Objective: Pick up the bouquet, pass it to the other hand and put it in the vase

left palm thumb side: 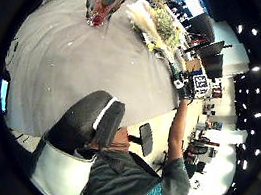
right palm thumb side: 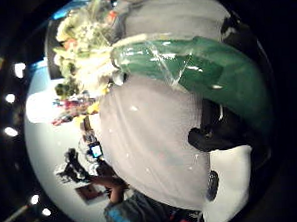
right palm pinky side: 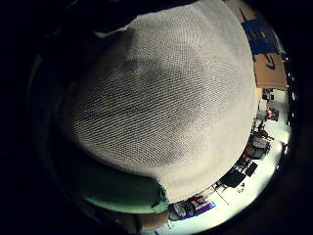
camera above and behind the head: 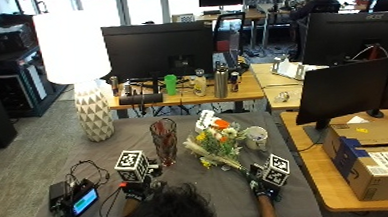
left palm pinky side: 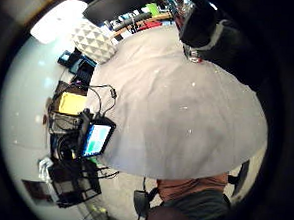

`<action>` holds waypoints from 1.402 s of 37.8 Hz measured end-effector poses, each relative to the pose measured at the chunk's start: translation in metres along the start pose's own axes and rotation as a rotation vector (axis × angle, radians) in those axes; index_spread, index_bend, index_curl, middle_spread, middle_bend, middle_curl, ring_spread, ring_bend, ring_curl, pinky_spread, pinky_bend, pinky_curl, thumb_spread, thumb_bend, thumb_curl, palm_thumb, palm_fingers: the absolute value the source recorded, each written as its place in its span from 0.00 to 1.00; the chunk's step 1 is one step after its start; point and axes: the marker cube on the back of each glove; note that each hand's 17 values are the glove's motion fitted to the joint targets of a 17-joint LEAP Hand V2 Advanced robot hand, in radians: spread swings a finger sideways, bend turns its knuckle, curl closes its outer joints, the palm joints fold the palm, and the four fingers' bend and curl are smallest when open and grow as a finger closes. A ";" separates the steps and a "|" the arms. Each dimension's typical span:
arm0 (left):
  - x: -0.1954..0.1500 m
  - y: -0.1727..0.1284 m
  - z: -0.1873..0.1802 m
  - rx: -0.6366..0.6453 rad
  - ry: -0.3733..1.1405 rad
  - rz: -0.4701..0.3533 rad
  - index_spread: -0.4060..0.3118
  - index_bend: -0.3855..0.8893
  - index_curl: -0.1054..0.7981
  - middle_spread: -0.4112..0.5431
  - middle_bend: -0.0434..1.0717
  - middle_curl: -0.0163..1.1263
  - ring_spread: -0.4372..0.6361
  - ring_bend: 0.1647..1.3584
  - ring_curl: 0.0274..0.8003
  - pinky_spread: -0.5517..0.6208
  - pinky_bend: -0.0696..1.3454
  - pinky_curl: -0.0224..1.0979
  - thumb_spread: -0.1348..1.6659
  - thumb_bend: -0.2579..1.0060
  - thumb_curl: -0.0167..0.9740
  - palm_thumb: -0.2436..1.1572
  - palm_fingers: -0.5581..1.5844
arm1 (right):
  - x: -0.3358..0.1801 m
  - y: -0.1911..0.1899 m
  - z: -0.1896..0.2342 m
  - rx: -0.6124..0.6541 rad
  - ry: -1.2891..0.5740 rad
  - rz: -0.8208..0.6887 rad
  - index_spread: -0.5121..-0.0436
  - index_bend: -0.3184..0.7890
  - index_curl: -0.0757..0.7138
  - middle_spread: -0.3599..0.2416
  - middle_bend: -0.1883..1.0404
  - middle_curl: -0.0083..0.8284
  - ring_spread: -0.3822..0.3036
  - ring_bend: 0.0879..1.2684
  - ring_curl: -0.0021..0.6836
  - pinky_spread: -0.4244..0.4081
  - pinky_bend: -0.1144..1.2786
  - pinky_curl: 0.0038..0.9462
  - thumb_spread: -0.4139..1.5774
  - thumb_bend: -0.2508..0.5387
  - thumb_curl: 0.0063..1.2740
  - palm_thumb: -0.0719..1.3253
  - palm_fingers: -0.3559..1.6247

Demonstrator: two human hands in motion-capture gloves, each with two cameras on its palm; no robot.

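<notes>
Right hand on the bouquet, pickup under way

Outside view: bouquet point(camera above and behind the head: 217, 140) lies mid-tabletop beside the vase point(camera above and behind the head: 163, 140); right hand point(camera above and behind the head: 259, 181) at its stems, left hand point(camera above and behind the head: 137, 187) near the front edge, fingers unreadable. Right thumb view: green wrap point(right palm thumb side: 206, 73) against the palm, apparently grasped. Next: lift, pass left.

Grey tablecloth point(camera above and behind the head: 204, 188), triangle-patterned white lamp base point(camera above and behind the head: 94, 116)

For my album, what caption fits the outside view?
Right hand holds the bouquet beside the empty vase.
</notes>
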 end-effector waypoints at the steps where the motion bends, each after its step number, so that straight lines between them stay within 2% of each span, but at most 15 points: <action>1: -0.001 -0.001 0.001 -0.002 0.000 0.001 0.52 0.39 0.34 0.48 0.21 0.33 0.51 0.41 0.39 0.77 0.39 0.35 0.62 0.18 0.30 0.33 0.42 | 0.000 0.000 -0.001 0.009 0.005 -0.002 0.50 0.51 0.41 0.74 0.34 0.42 0.87 0.18 0.35 0.90 0.46 0.34 0.79 0.36 0.31 0.71 0.31; 2: -0.001 -0.001 0.003 -0.004 0.001 0.003 0.52 0.39 0.34 0.48 0.21 0.33 0.51 0.41 0.39 0.77 0.39 0.35 0.62 0.18 0.30 0.33 0.42 | -0.001 0.001 -0.001 0.021 0.011 -0.003 0.50 0.62 0.50 0.73 0.34 0.43 0.85 0.19 0.38 0.89 0.42 0.34 0.79 0.39 0.32 0.74 0.37; 3: -0.002 -0.001 0.004 -0.005 0.002 0.004 0.52 0.39 0.34 0.48 0.21 0.33 0.51 0.41 0.39 0.77 0.39 0.35 0.62 0.18 0.30 0.33 0.42 | -0.001 0.001 -0.002 0.038 0.021 -0.005 0.50 0.68 0.52 0.71 0.35 0.43 0.84 0.18 0.37 0.89 0.39 0.32 0.79 0.40 0.32 0.75 0.41; 5: -0.003 -0.002 0.005 -0.005 0.009 0.006 0.52 0.39 0.35 0.48 0.21 0.33 0.51 0.41 0.39 0.77 0.39 0.35 0.62 0.18 0.30 0.33 0.42 | -0.002 0.002 -0.005 0.089 0.052 -0.014 0.51 0.72 0.54 0.68 0.35 0.43 0.82 0.17 0.37 0.89 0.36 0.31 0.79 0.39 0.33 0.76 0.46; 7: -0.005 -0.002 0.006 -0.003 0.018 0.006 0.52 0.39 0.35 0.48 0.21 0.33 0.51 0.41 0.39 0.77 0.39 0.35 0.62 0.18 0.30 0.33 0.42 | -0.003 0.003 -0.010 0.156 0.091 -0.028 0.54 0.65 0.51 0.60 0.42 0.46 0.65 0.29 0.42 0.82 0.34 0.29 0.76 0.39 0.34 0.77 0.65; 10: -0.007 -0.001 0.005 0.004 0.028 0.005 0.52 0.39 0.35 0.48 0.21 0.33 0.51 0.41 0.39 0.77 0.39 0.35 0.62 0.18 0.30 0.33 0.42 | -0.005 0.004 -0.014 0.229 0.146 -0.041 0.55 0.56 0.51 0.55 0.44 0.49 0.54 0.37 0.47 0.70 0.35 0.30 0.73 0.35 0.35 0.77 0.72; 11: -0.007 -0.001 0.005 0.005 0.031 0.004 0.52 0.39 0.35 0.48 0.21 0.33 0.51 0.42 0.39 0.77 0.39 0.35 0.62 0.18 0.30 0.33 0.42 | -0.005 0.004 -0.015 0.246 0.167 -0.040 0.54 0.46 0.49 0.52 0.45 0.51 0.48 0.44 0.53 0.56 0.45 0.36 0.72 0.34 0.36 0.77 0.82; 13: -0.008 0.000 0.005 0.003 0.034 0.002 0.52 0.39 0.35 0.48 0.21 0.33 0.51 0.42 0.39 0.77 0.39 0.35 0.62 0.18 0.30 0.33 0.42 | -0.005 0.003 -0.016 0.277 0.207 -0.039 0.55 0.41 0.51 0.49 0.51 0.55 0.42 0.49 0.59 0.45 0.49 0.38 0.71 0.31 0.36 0.76 0.87; 19: -0.010 0.002 0.003 0.006 0.045 -0.002 0.52 0.38 0.35 0.48 0.21 0.33 0.51 0.42 0.39 0.77 0.39 0.35 0.62 0.18 0.30 0.32 0.42 | -0.010 0.001 -0.014 0.325 0.197 -0.054 0.56 0.43 0.53 0.43 0.62 0.61 0.32 0.61 0.69 0.28 0.49 0.43 0.68 0.29 0.38 0.75 0.90; 21: -0.010 0.001 0.001 0.009 0.051 -0.004 0.52 0.39 0.35 0.48 0.21 0.33 0.51 0.42 0.39 0.77 0.39 0.35 0.62 0.18 0.30 0.32 0.42 | -0.011 0.004 -0.018 0.322 0.153 -0.041 0.57 0.47 0.56 0.40 0.65 0.63 0.31 0.63 0.71 0.24 0.49 0.43 0.67 0.28 0.38 0.75 0.93; 32: 0.013 -0.019 -0.041 0.152 0.114 0.085 0.52 0.39 0.35 0.48 0.21 0.33 0.51 0.42 0.38 0.76 0.39 0.35 0.63 0.18 0.30 0.32 0.42 | -0.054 0.020 -0.060 0.430 -0.227 -0.132 0.58 0.50 0.65 0.34 0.72 0.68 0.27 0.68 0.76 0.16 0.53 0.46 0.62 0.29 0.42 0.76 0.91; 39: 0.055 -0.037 -0.079 0.257 0.288 0.195 0.49 0.40 0.36 0.46 0.21 0.33 0.49 0.41 0.38 0.73 0.39 0.35 0.63 0.19 0.31 0.33 0.46 | -0.113 0.056 -0.107 0.472 -0.569 -0.291 0.58 0.50 0.69 0.33 0.74 0.69 0.26 0.70 0.77 0.15 0.55 0.47 0.60 0.29 0.44 0.76 0.90; 45: 0.083 -0.054 -0.094 0.258 0.425 0.257 0.48 0.40 0.37 0.43 0.22 0.34 0.47 0.40 0.38 0.70 0.37 0.35 0.63 0.19 0.31 0.34 0.48 | -0.154 0.076 -0.127 0.474 -0.767 -0.435 0.58 0.50 0.72 0.33 0.75 0.70 0.26 0.71 0.77 0.14 0.56 0.48 0.59 0.29 0.46 0.76 0.89; 49: 0.106 -0.073 -0.102 0.233 0.566 0.311 0.46 0.43 0.40 0.41 0.22 0.34 0.46 0.38 0.37 0.68 0.35 0.35 0.63 0.19 0.31 0.36 0.51 | -0.193 0.095 -0.141 0.455 -0.980 -0.631 0.58 0.49 0.73 0.32 0.75 0.70 0.26 0.72 0.77 0.14 0.56 0.48 0.59 0.28 0.46 0.75 0.89; 53: 0.128 -0.086 -0.114 0.188 0.722 0.380 0.46 0.42 0.41 0.39 0.21 0.34 0.45 0.37 0.37 0.66 0.34 0.35 0.63 0.19 0.32 0.38 0.52 | -0.215 0.101 -0.135 0.376 -1.002 -0.595 0.58 0.49 0.74 0.32 0.76 0.70 0.26 0.72 0.77 0.14 0.56 0.48 0.59 0.29 0.47 0.75 0.89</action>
